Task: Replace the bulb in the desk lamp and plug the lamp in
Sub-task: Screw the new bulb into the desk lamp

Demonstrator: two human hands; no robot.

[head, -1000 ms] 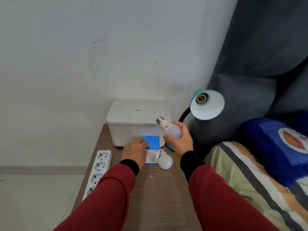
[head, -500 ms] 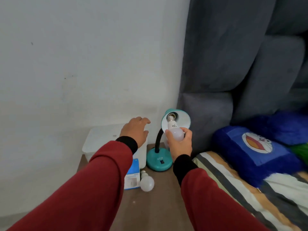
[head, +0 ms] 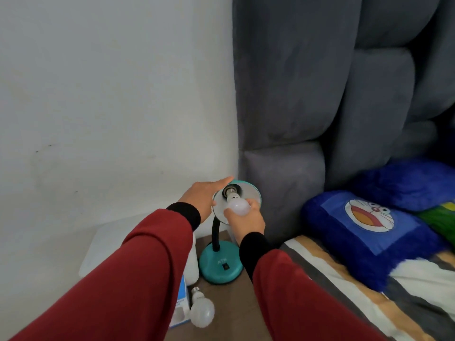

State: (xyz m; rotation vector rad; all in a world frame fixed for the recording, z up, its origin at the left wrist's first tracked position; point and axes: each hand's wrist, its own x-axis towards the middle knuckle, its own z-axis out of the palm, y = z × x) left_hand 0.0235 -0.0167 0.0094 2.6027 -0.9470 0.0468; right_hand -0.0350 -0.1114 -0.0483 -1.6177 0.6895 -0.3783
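Right hand (head: 246, 219) pinches the bulb (head: 236, 204) by its globe, screw base pointing up-left into the lamp shade (head: 248, 194) socket. Left hand (head: 202, 196), fingers spread, steadies the shade's rim. Lamp base (head: 220, 264) stands on a brown table (head: 236, 306) between white wall (head: 110, 94) and grey headboard (head: 307, 94).

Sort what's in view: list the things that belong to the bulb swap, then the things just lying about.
Belongs to the job:
- desk lamp
- bulb in the right hand, its base at the socket
- left hand at the lamp shade
- spare bulb and bulb box on the table

Lying about:
- white box
- blue cartoon pillow
- striped blanket
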